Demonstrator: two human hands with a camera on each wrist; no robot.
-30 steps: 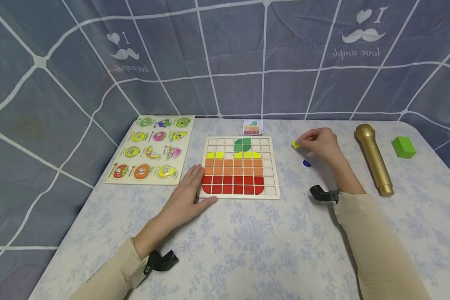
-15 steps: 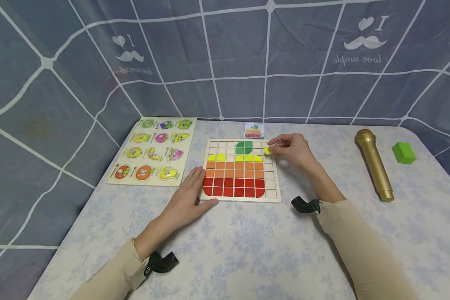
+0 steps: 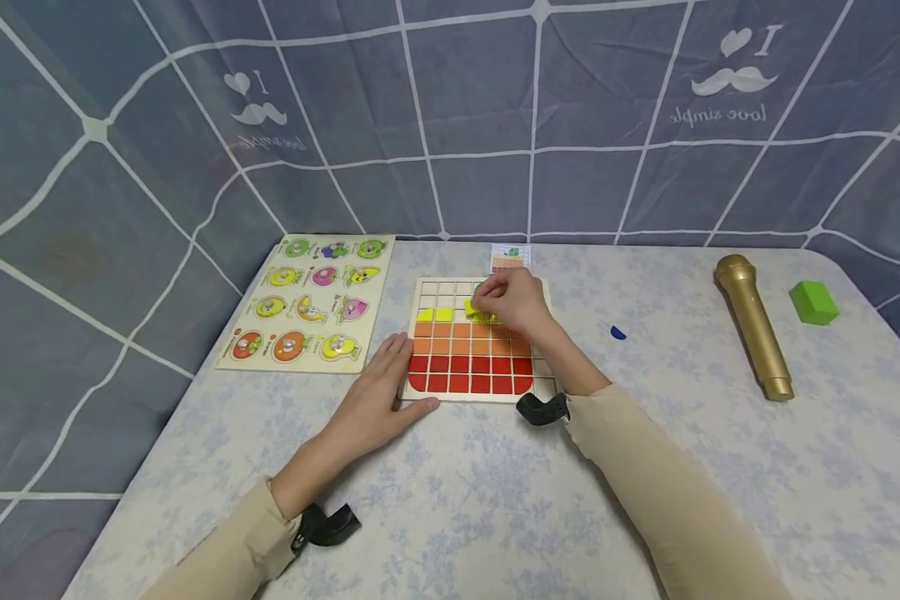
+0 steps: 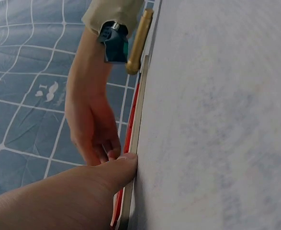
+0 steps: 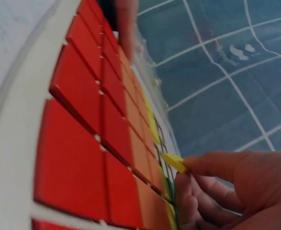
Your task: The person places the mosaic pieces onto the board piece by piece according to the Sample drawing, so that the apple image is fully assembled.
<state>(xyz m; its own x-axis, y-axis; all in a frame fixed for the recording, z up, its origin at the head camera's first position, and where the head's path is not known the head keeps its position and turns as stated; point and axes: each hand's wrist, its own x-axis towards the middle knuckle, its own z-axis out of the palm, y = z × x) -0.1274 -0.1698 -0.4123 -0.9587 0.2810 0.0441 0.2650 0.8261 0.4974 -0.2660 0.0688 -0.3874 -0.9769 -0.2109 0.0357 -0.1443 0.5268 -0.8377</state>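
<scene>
A square wooden grid board [image 3: 429, 287] lies mid-table, its cells filled with red, orange and yellow tiles; green ones are partly hidden behind my right hand. Over the board's upper middle, my right hand [image 3: 521, 304] pinches a small yellow tile [image 5: 175, 162] between thumb and fingertips. In the right wrist view that tile is held just off the grid. My left hand [image 3: 375, 392] lies along the board's left edge with straight fingers, its thumb touching the near left corner. The left wrist view shows that thumb [image 4: 123, 167] against the board's side.
A small picture card [image 3: 508, 254] stands behind the board. To the left lies a fruit puzzle board [image 3: 307, 308]. On the right are a small blue half-round piece [image 3: 618, 332], a gold microphone [image 3: 753, 325] and a green block [image 3: 813, 302]. Patterned curtain [image 3: 480, 117] borders the table.
My right hand has carried the yellow tile leftward from the table beside the blue piece to above the board. My left hand has stayed at the board's edge.
</scene>
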